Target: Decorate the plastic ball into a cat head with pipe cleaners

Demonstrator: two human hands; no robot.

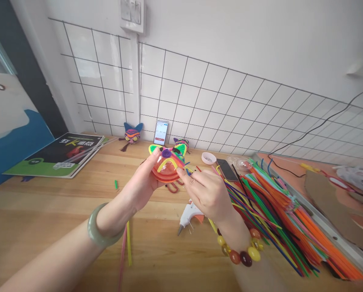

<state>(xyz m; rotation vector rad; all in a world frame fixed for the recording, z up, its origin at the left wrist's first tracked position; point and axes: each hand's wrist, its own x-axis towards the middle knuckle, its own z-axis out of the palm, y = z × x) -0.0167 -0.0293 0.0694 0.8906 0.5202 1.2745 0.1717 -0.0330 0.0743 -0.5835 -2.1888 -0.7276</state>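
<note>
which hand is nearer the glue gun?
Right. The right hand is just up-right of the glue gun, fingertips at the mask; the left hand is farther left, holding the mask.

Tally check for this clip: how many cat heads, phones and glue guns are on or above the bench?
Cat head: 3, one in the left hand, two farther back
Phone: 2, one propped up, the other lying flat
Glue gun: 1
Total: 6
</note>
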